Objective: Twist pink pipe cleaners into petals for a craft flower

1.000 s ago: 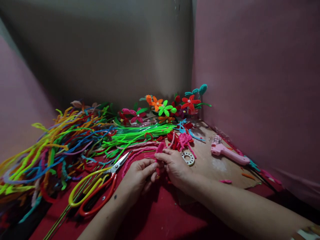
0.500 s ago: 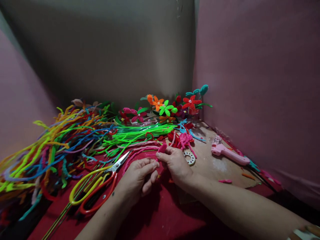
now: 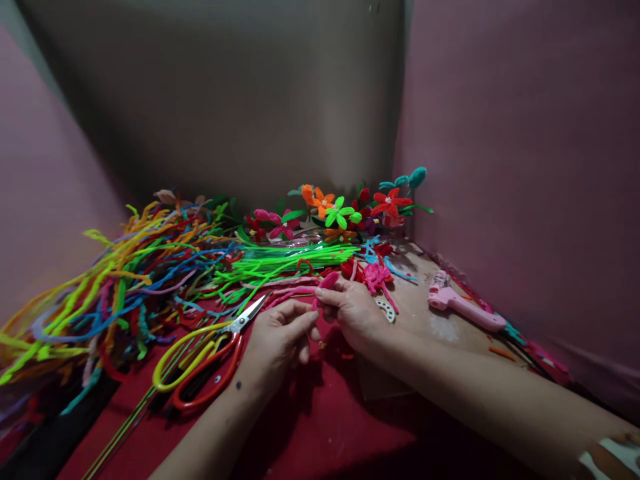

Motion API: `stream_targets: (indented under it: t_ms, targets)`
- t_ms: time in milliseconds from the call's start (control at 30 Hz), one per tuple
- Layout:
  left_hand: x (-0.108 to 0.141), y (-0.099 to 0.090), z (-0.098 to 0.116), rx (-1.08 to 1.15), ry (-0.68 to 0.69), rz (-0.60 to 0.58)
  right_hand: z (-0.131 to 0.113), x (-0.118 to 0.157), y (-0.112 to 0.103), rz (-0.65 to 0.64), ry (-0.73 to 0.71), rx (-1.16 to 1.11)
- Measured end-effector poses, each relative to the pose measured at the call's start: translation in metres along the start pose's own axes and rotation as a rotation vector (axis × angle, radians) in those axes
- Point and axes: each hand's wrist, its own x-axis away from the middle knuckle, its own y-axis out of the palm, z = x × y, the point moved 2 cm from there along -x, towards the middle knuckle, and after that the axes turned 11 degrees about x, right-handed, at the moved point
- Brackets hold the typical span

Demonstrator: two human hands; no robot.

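A bright pink pipe-cleaner petal [image 3: 329, 280] stands up between my hands over the red table cover. The thumb and fingers of my right hand [image 3: 356, 310] pinch it near its lower half. My left hand [image 3: 283, 328] closes thumb and forefinger on the thin end of the same petal, just below. Close to my left wrist lie scissors [image 3: 233, 338] with one yellow and one red handle, blades pointing away. A pale ring with holes [image 3: 386, 310] is partly covered by my right hand.
Loose coloured pipe cleaners [image 3: 115, 293] are heaped on the left. Green pipe cleaners [image 3: 295, 260] lie behind my hands, with pipe-cleaner flowers [image 3: 339, 213] at the back. On a brown board at right rests a pink glue gun-like tool [image 3: 467, 310]. Walls rise behind and right.
The view has shifted slightly, moving the scene rightward. Both hands and the petal sit a little farther away. My right arm now covers a small pink piece and more of the pale ring.
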Motion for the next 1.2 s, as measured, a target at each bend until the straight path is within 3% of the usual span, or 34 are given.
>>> stream_targets:
  t_ms: [500,967,1200]
  targets:
    - [-0.005,0.000,-0.006,0.245,-0.122,-0.091,0.008,0.007,-0.003,-0.050,-0.034,-0.061]
    - [0.000,0.008,-0.005,0.068,0.015,-0.096,0.014,0.010,0.000,-0.089,0.009,-0.066]
    - [0.004,0.013,-0.008,0.079,-0.028,-0.064,0.008,0.010,0.000,-0.044,0.024,0.017]
